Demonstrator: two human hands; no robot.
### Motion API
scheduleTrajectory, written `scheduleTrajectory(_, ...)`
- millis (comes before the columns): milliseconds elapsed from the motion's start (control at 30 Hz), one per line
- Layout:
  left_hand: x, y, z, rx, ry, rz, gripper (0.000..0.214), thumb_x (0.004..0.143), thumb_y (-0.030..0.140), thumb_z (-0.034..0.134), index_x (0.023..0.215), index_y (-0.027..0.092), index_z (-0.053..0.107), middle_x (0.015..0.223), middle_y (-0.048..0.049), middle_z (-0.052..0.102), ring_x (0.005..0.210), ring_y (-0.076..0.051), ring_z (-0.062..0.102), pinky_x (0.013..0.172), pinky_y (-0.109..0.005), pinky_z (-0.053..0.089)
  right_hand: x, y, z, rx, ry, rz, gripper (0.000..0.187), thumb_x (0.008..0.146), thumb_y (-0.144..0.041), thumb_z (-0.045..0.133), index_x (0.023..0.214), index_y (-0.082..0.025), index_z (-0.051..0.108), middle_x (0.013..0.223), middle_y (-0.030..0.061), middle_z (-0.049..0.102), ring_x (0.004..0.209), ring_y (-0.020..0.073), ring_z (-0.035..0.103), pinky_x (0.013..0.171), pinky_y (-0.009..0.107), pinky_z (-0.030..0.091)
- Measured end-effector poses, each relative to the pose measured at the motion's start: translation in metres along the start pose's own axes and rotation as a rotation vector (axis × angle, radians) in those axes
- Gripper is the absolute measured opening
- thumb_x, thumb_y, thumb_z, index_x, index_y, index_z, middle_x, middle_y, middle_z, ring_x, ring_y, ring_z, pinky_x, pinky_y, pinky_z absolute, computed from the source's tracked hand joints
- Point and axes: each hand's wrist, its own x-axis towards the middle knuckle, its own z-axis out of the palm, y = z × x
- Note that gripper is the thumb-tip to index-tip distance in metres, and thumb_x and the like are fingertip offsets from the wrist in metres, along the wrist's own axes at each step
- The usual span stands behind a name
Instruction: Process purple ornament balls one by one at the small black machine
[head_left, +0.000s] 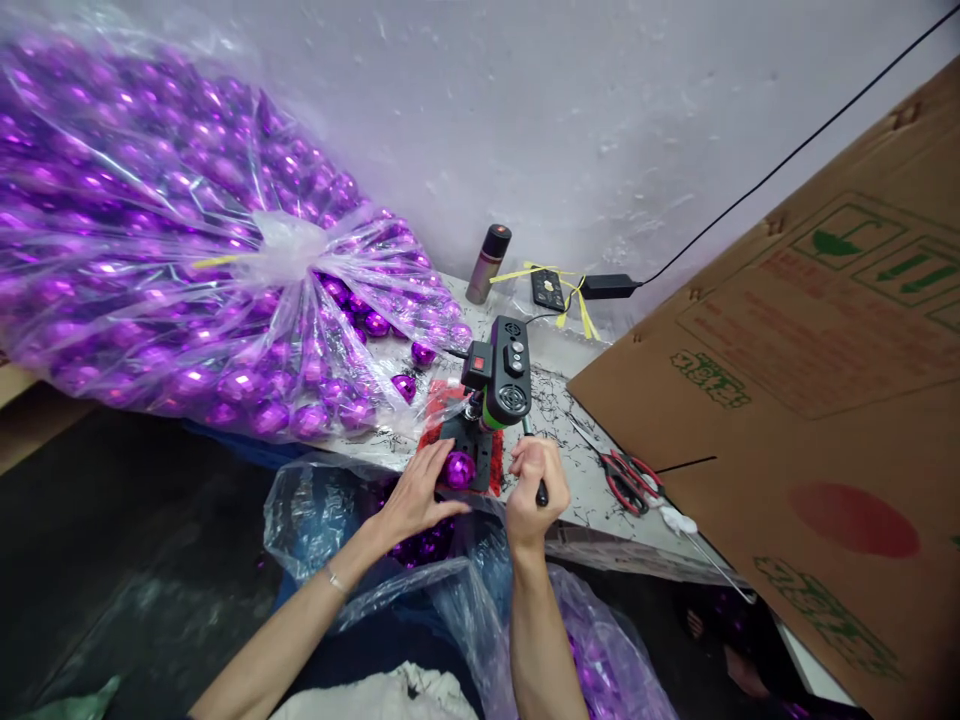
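My left hand (416,492) has its fingers stretched out and its thumb apart. Right beside its fingers, a shiny purple ball ornament (460,469) sits at the front of a small black bench press (512,375); whether the fingertips touch the ball I cannot tell. My right hand (537,490) is wrapped round the black handle (542,494) of the press's lever. Under the press lies a red sheet (496,474). Below my left hand, an open clear plastic bag (300,510) holds more purple balls.
A huge tied clear bag (289,245) of purple balls fills the left. Loose balls (423,354), a dark spray can (488,264), a black power adapter (609,287) and red-handled scissors (628,482) lie about the bench. Black scraps litter it. A large cardboard box (757,400) stands right.
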Motion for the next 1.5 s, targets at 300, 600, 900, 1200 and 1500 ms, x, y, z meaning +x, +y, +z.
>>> scheduleTrajectory(300, 0.105, -0.033, -0.090, 0.578, -0.033, -0.344, 0.041, 0.099, 0.032, 0.058, 0.131, 0.008, 0.065, 0.121, -0.0259, 0.072, 0.123, -0.042, 0.063, 0.108, -0.061, 0.044, -0.017, 0.009, 0.005, -0.024, 0.028, -0.033, 0.033, 0.103, -0.019, 0.044, 0.072, -0.021, 0.054, 0.072, -0.0005, 0.058, 0.068, 0.0131, 0.057, 0.063, 0.028, 0.044)
scheduleTrajectory(600, 0.105, -0.056, -0.078, 0.387, -0.238, -0.237, 0.058, 0.095, 0.033, 0.066, 0.150, 0.022, 0.051, 0.121, -0.0165, 0.071, 0.117, -0.034, 0.066, 0.114, -0.062, 0.039, -0.017, 0.012, 0.005, -0.020, 0.030, -0.047, 0.033, 0.101, -0.016, 0.044, 0.071, -0.021, 0.054, 0.072, -0.0004, 0.059, 0.069, 0.0135, 0.060, 0.063, 0.029, 0.045)
scheduleTrajectory(900, 0.073, -0.018, -0.087, -0.657, 0.179, -0.530, 0.076, 0.087, 0.061, 0.068, 0.150, 0.022, 0.049, 0.111, -0.0092, 0.070, 0.075, -0.018, 0.069, 0.066, -0.031, 0.058, -0.005, -0.003, 0.002, -0.031, 0.006, -0.034, 0.033, 0.102, -0.018, 0.043, 0.072, -0.021, 0.054, 0.071, -0.0009, 0.058, 0.066, 0.0124, 0.058, 0.061, 0.028, 0.043)
scheduleTrajectory(1200, 0.044, 0.000, -0.030, -0.487, -0.002, -0.444, 0.065, 0.087, 0.063, 0.067, 0.133, 0.019, 0.056, 0.126, -0.0143, 0.071, 0.113, -0.028, 0.071, 0.099, -0.044, 0.058, 0.021, -0.022, -0.001, -0.018, -0.021, 0.047, 0.038, 0.104, -0.025, 0.045, 0.067, -0.022, 0.048, 0.065, -0.0027, 0.050, 0.066, 0.0123, 0.055, 0.064, 0.029, 0.042)
scheduleTrajectory(1500, 0.052, 0.001, -0.006, -0.025, -0.034, -0.254, 0.060, 0.080, 0.040, 0.082, 0.130, 0.019, 0.058, 0.118, -0.0121, 0.071, 0.112, -0.033, 0.070, 0.097, -0.048, 0.057, 0.014, -0.016, -0.004, -0.037, -0.041, 0.015, 0.035, 0.103, -0.021, 0.045, 0.069, -0.022, 0.049, 0.069, -0.0019, 0.053, 0.068, 0.0122, 0.056, 0.064, 0.029, 0.042)
